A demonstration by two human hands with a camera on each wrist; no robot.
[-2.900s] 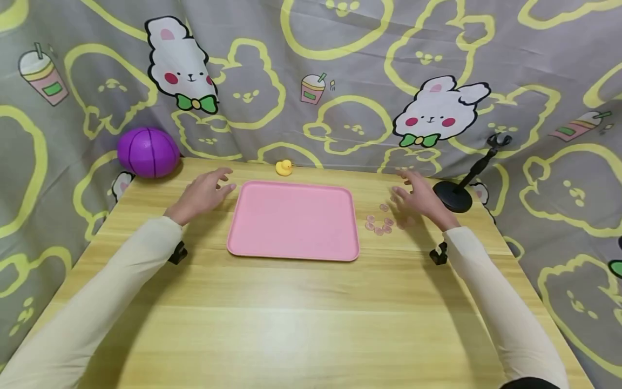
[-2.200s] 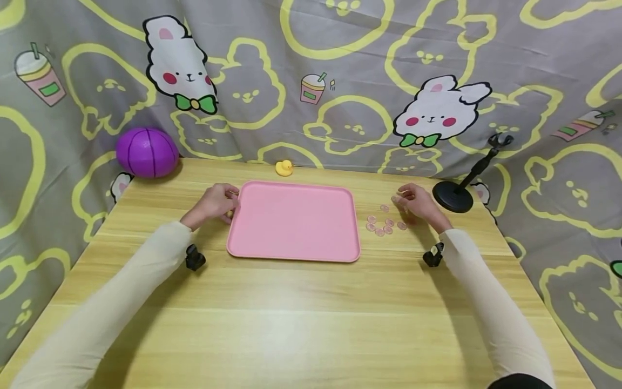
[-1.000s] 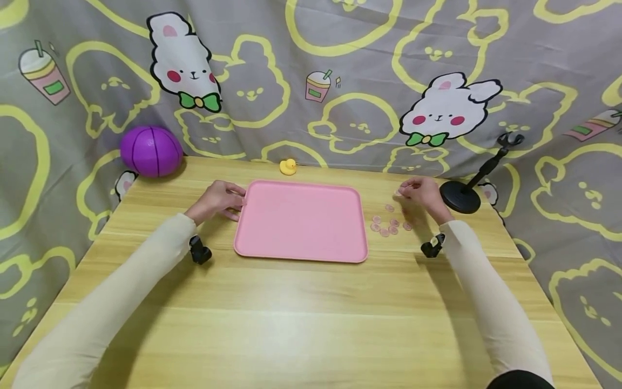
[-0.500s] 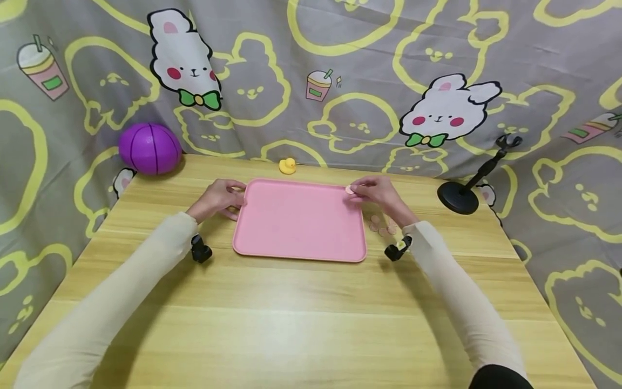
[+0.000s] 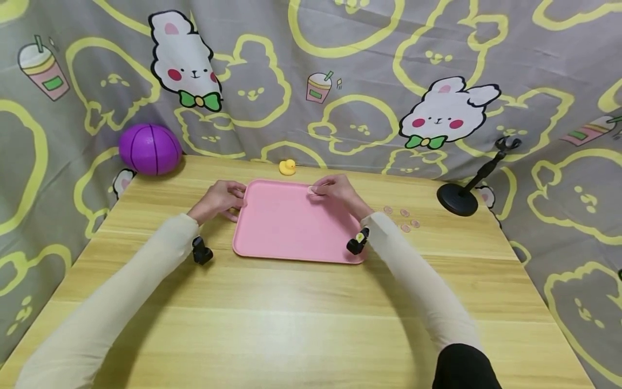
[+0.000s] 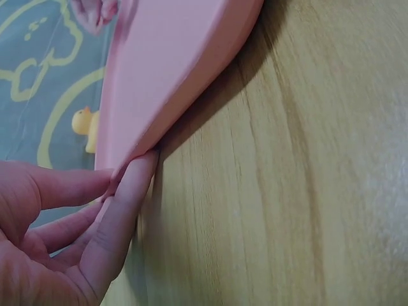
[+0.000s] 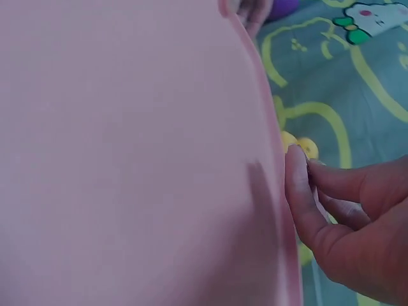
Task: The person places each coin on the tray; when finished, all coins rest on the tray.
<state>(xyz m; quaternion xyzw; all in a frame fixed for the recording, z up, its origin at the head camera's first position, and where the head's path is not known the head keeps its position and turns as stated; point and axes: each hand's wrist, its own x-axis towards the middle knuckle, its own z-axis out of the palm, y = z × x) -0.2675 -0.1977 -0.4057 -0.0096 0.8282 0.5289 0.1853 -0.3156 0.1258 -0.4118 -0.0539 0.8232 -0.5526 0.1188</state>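
The pink tray (image 5: 291, 227) lies on the wooden table. At its left side my left hand (image 5: 220, 200) pinches the rim between thumb and fingers, which the left wrist view shows close up. My right hand (image 5: 338, 190) is over the far part of the tray, pinching a small, thin, pale pink disc (image 5: 310, 190), coin-like, between thumb and fingertips. In the right wrist view the fingers (image 7: 298, 169) mostly cover that disc. To the right of the tray several similar round discs (image 5: 405, 213) lie loose, some hidden by my right forearm.
A yellow rubber duck (image 5: 287, 167) sits behind the tray by the patterned curtain (image 5: 359, 70). At the back left stands a purple ball (image 5: 150, 149). A black stand (image 5: 457, 199) with a round base and tilted pole is at the back right.
My left hand has come to the tray's left rim and taken hold of it. The right hand has picked up a disc on the right and carried it left over the tray.
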